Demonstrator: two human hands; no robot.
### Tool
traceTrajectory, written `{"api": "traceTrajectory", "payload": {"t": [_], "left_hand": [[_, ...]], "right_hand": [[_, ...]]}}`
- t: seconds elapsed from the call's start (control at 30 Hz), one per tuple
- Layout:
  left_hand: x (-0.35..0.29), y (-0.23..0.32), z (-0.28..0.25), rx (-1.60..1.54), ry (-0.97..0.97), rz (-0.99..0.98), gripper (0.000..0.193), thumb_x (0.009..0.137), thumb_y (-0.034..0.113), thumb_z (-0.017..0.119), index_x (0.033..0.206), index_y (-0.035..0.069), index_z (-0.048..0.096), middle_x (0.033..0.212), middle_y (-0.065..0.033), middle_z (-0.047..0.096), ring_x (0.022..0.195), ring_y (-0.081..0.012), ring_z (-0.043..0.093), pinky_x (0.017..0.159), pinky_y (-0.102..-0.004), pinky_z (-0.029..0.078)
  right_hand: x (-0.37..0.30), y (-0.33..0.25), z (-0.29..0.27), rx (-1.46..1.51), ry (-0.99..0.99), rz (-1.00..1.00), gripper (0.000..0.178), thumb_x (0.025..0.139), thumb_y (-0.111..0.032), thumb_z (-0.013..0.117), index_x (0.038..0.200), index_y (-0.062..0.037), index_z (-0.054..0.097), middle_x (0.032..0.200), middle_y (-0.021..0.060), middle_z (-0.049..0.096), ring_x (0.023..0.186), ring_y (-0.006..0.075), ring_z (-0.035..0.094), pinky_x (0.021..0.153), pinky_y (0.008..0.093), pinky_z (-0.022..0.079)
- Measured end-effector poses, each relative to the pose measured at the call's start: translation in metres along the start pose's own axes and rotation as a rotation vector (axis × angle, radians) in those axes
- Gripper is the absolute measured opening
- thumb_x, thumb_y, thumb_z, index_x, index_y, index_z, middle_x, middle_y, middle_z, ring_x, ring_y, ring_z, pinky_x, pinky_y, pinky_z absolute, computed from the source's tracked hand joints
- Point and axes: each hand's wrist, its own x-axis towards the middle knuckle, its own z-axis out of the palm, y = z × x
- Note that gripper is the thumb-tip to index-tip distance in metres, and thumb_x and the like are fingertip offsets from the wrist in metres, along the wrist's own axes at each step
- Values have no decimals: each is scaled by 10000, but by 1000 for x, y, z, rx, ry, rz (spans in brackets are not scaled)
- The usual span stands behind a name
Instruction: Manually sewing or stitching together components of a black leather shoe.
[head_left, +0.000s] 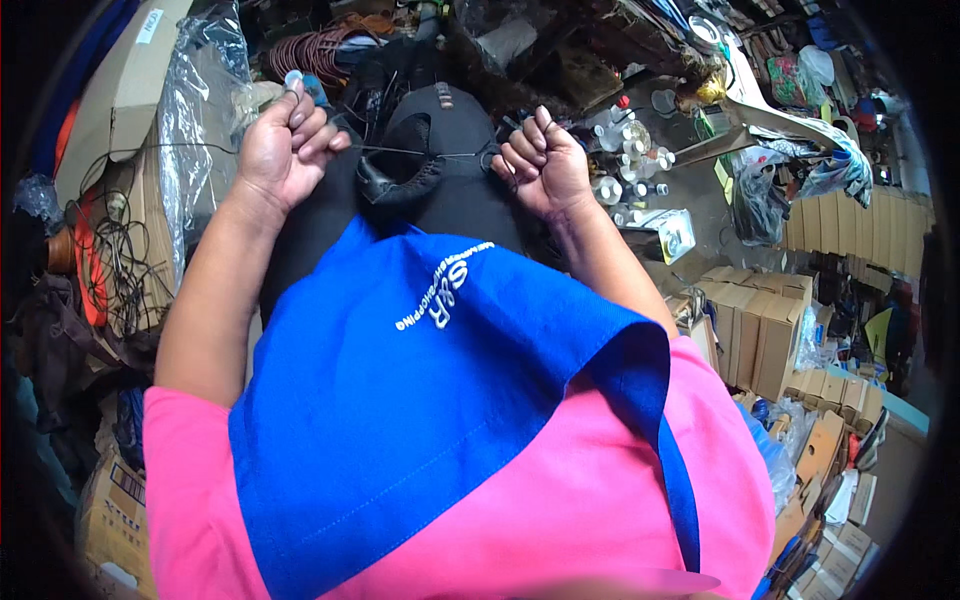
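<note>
A black shoe (400, 165) rests on my dark-trousered lap, its opening facing up. From the shoe a thin dark thread (465, 156) runs out to both sides, pulled taut. My left hand (285, 150) is closed in a fist on the left stretch of it. On the other side my right hand (545, 162), also closed, grips the right stretch, with thread wrapped by the fingers. More thread trails leftward from my left hand to a loose dark tangle (125, 255). Whether a tool is inside either fist is hidden.
A blue apron (400, 400) covers my front. White bottles (630, 155) stand at the right, near a small tin (665, 232). Cardboard boxes (755, 320) are stacked farther right. Plastic-wrapped cardboard (200, 110) stands at the left. Coiled reddish cord (310, 52) lies ahead.
</note>
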Motion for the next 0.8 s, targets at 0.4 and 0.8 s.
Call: {"api": "traceTrajectory", "payload": {"t": [0.4,0.8], "left_hand": [[-60,63,31,2102,696,87,336,808,153,620,1121,35,586,1033,-78,610,1064,-204,538,969,-341,396],[-12,-51,18,1948,174,-68,275,767,211,703,953,34,602,966,-119,561,881,-301,596,780,-365,482]], "right_hand": [[-38,-61,-30,-1194,318,-1,556,822,-259,690,1313,-87,494,1231,109,540,1087,176,526,884,314,431],[47,-4,48,-1674,-97,-31,386,717,-347,784,790,-23,587,710,70,599,670,121,542,621,303,463]]}}
